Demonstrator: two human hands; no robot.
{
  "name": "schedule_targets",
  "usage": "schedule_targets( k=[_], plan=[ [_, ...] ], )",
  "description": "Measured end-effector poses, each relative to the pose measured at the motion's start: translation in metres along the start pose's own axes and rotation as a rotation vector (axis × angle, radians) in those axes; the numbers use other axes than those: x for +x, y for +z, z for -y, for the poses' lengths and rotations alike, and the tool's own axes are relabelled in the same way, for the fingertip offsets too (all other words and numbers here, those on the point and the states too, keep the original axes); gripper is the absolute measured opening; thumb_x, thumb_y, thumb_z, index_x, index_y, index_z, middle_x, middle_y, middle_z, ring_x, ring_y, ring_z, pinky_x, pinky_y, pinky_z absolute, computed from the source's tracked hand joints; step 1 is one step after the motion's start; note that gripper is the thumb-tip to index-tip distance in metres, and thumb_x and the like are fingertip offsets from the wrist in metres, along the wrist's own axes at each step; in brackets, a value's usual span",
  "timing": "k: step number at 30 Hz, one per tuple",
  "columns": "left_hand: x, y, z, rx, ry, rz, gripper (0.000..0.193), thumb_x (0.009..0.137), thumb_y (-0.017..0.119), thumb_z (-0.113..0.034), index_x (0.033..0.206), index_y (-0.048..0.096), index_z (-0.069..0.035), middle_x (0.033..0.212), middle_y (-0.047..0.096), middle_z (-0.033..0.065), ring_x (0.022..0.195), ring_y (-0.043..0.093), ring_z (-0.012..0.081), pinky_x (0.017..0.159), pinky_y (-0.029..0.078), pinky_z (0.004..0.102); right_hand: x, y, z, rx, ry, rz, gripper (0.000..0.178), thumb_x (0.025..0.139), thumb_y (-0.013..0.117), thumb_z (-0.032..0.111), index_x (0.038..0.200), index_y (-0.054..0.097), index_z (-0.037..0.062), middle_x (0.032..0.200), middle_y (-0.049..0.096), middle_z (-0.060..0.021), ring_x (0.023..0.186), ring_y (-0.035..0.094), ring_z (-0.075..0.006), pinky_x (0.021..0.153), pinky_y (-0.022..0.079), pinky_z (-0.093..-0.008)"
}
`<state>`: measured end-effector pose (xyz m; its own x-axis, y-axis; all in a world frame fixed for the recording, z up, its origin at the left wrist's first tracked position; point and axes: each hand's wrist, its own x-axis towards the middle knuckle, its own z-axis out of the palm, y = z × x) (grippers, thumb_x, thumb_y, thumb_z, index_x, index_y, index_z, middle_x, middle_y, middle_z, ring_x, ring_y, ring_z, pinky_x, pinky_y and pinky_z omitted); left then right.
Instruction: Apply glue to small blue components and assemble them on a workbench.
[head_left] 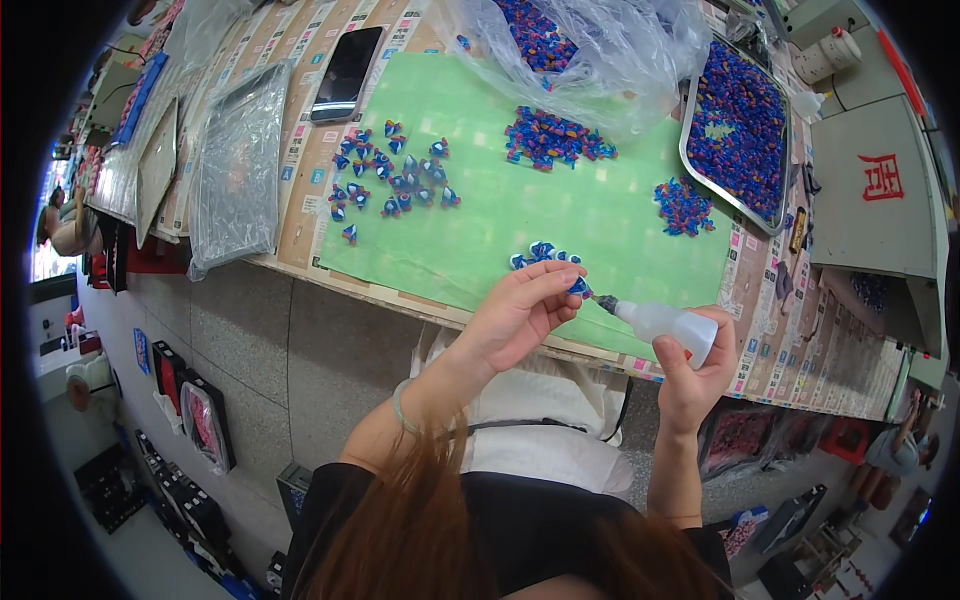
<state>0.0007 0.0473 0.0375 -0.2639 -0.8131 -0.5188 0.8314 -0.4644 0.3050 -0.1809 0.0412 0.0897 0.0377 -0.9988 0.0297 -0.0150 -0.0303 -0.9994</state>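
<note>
Between the thumb and fingertips of my left hand point(525, 310) is a small blue-and-white piece point(579, 287). My right hand point(697, 370) grips a translucent white squeeze bottle point(665, 325), tilted so that its dark nozzle point(607, 303) points at that piece, close to it or touching it. Just beyond my left fingertips, a small group of blue-and-white pieces point(541, 252) lies on the green mat point(460, 240). Farther left on the mat, several similar pieces point(405, 182) are spread out. Loose blue, red and orange parts form a pile point(553, 138) and a smaller heap point(684, 207).
A metal tray point(687, 150) full of small coloured parts stands at the right, beside a grey box point(870, 180). At the back lies a clear plastic bag point(630, 70) with more parts. A phone point(347, 75) and a plastic-wrapped tray point(240, 165) are on the left.
</note>
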Motion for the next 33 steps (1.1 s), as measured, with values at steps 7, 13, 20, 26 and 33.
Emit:
schedule_targets(
  k=[7, 13, 20, 26, 33],
  plan=[
    [0.002, -0.012, -0.009, -0.027, 0.053, 0.004, 0.013, 0.082, 0.049, -0.007, 0.093, 0.053, 0.0, 0.081, 0.058, 0.0061, 0.069, 0.055, 0.0096, 0.065, 0.046, 0.0214, 0.022, -0.062, -0.023, 0.151, 0.03, -0.364, 0.025, 0.074, 0.06, 0.006, 0.092, 0.042, 0.001, 0.091, 0.051, -0.0074, 0.083, 0.05, -0.0133, 0.068, 0.041, -0.0232],
    [0.001, -0.017, -0.023, 0.011, 0.127, -0.034, 0.015, 0.081, 0.051, -0.009, 0.095, 0.053, -0.002, 0.079, 0.056, 0.0023, 0.072, 0.054, 0.0093, 0.066, 0.045, 0.0213, 0.042, -0.114, -0.078, -0.165, -0.019, -0.553, 0.032, 0.077, 0.056, 0.003, 0.103, 0.037, 0.0004, 0.097, 0.049, -0.009, 0.086, 0.05, -0.0149, 0.073, 0.041, -0.0244],
    [-0.007, -0.024, -0.035, 0.049, 0.182, -0.05, 0.018, 0.081, 0.051, -0.009, 0.098, 0.051, -0.001, 0.08, 0.056, 0.0029, 0.075, 0.055, 0.0099, 0.067, 0.045, 0.0215, 0.04, -0.048, -0.047, -0.353, -0.469, -0.54, 0.021, 0.079, 0.052, 0.001, 0.099, 0.047, -0.0017, 0.09, 0.051, -0.0069, 0.083, 0.051, -0.0145, 0.073, 0.041, -0.0236],
    [-0.01, -0.022, -0.032, 0.009, 0.174, -0.021, 0.018, 0.083, 0.048, -0.007, 0.099, 0.05, -0.001, 0.079, 0.056, 0.0042, 0.074, 0.056, 0.0108, 0.068, 0.047, 0.0215, 0.111, 0.066, -0.061, -0.589, -0.363, 0.157, 0.015, 0.076, 0.055, 0.005, 0.091, 0.055, 0.0001, 0.076, 0.057, -0.0098, 0.069, 0.055, -0.016, 0.063, 0.042, -0.0248],
    [-0.016, -0.033, -0.031, -0.003, 0.189, -0.028, 0.016, 0.082, 0.049, -0.007, 0.097, 0.051, -0.001, 0.08, 0.056, 0.0043, 0.075, 0.056, 0.0107, 0.068, 0.046, 0.0214, 0.138, 0.093, -0.086, -1.014, -0.502, 0.161, 0.024, 0.073, 0.058, 0.009, 0.095, 0.052, 0.002, 0.072, 0.055, -0.0103, 0.06, 0.053, -0.0177, 0.056, 0.042, -0.0273]
  ],
)
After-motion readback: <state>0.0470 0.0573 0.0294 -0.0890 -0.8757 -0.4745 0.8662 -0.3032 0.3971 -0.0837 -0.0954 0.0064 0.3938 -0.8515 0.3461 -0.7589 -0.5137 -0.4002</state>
